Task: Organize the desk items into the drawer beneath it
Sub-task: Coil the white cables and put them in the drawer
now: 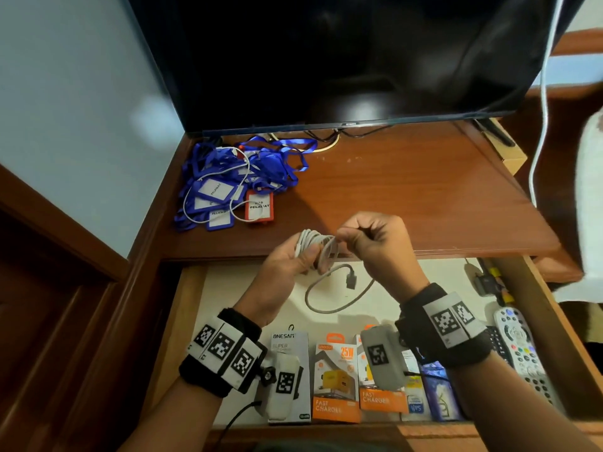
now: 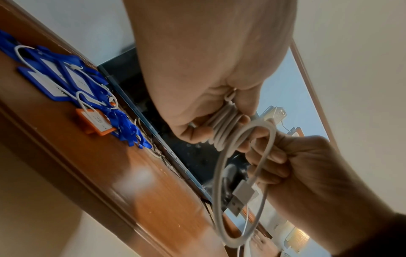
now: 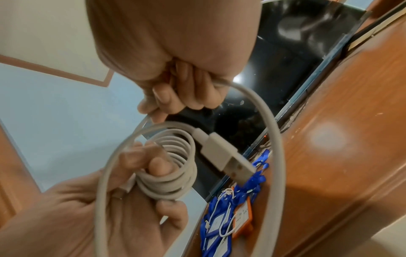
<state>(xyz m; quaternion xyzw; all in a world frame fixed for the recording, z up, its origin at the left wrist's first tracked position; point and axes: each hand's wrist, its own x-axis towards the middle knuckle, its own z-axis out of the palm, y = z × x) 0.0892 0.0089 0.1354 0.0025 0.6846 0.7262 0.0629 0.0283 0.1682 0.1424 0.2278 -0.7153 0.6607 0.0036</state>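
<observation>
White charging cable (image 1: 315,251), wound in tight coils, sits gripped in my left hand (image 1: 287,267) above the open drawer (image 1: 195,288). My right hand (image 1: 375,243), just beside it, pinches the loose end, whose loop dangles with a flat USB plug (image 3: 228,156).

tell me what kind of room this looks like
Probably a home bedroom or living room: a flat-screen TV on a wooden desk, and an open drawer holding charger boxes and a remote.
</observation>
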